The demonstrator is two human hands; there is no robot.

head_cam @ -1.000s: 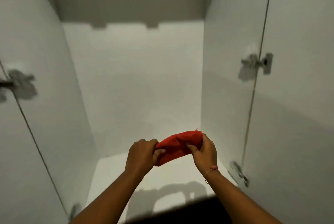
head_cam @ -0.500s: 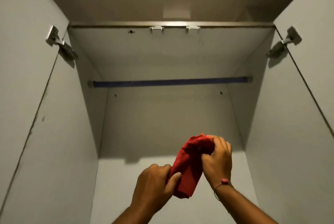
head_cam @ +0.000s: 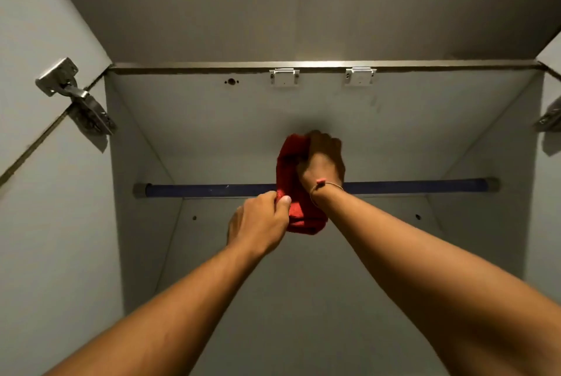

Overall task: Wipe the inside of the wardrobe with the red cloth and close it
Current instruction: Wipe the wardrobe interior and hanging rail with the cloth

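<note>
I look up into the open white wardrobe, at its top panel (head_cam: 188, 120). The red cloth (head_cam: 293, 193) hangs bunched between both hands, in front of the blue hanging rail (head_cam: 212, 190). My right hand (head_cam: 321, 163) grips the cloth's upper end and holds it up at the top panel. My left hand (head_cam: 259, 224) pinches the cloth's lower left edge with thumb and fingers. Both arms reach up from the bottom of the view.
Both doors stand open: left door (head_cam: 36, 26) with a metal hinge (head_cam: 76, 96), right door hinge (head_cam: 549, 117) at the frame edge. Two small metal catches (head_cam: 283, 75) sit at the top front edge. The ceiling (head_cam: 303, 5) is above.
The view has tilted up from the wardrobe floor to its top. Both hands have risen with the cloth, the right hand now reaching the top panel above the rail.
</note>
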